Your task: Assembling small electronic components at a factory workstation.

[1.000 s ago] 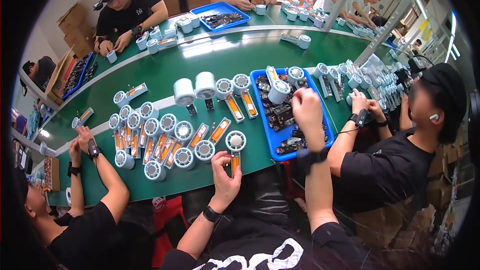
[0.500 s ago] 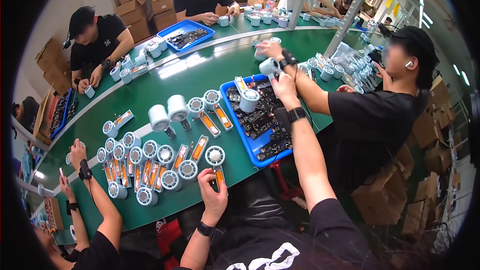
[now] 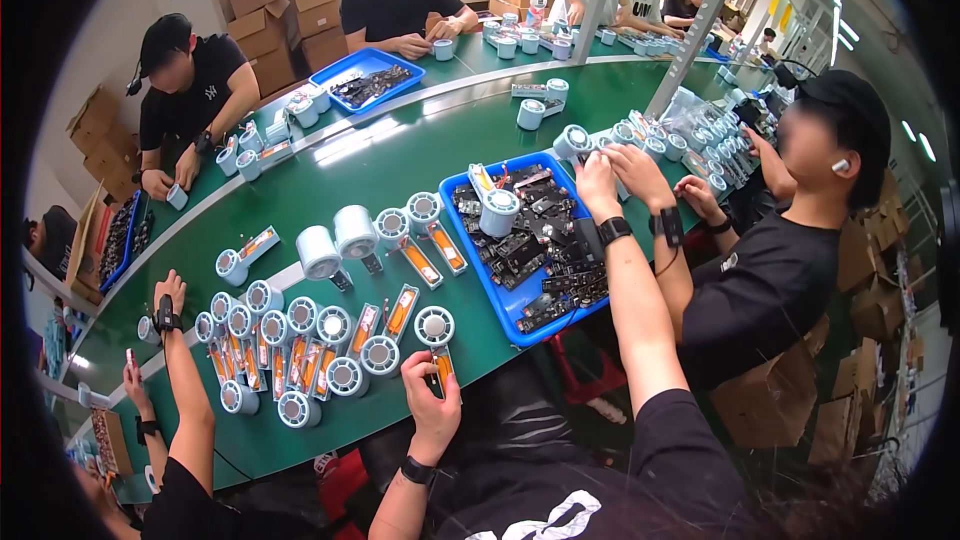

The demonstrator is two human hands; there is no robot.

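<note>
My left hand (image 3: 433, 398) is closed around the open handle of a light-blue handheld fan (image 3: 434, 326), with an orange cell showing in it, at the table's near edge. My right hand (image 3: 597, 186) is stretched out past the far right corner of a blue tray (image 3: 487, 285), its fingers closed on another light-blue handheld fan (image 3: 572, 142). A co-worker's hand (image 3: 640, 178) is right beside my right fingers; whether it touches that fan is hidden. Black circuit-board parts (image 3: 520, 250) fill much of the tray, and one fan (image 3: 498, 212) lies on top of them.
Several open fans (image 3: 300, 315) stand clustered left of my left hand on the green table (image 3: 400, 155). Two larger fans (image 3: 318, 252) stand behind them. At right are a co-worker and more fans (image 3: 700, 150). Another worker's hand (image 3: 170, 290) is at far left.
My right hand has moved right with its fan, away from above the tray. The co-worker's hand has drawn back from the fans on the far side to beside mine. My left hand keeps its hold.
</note>
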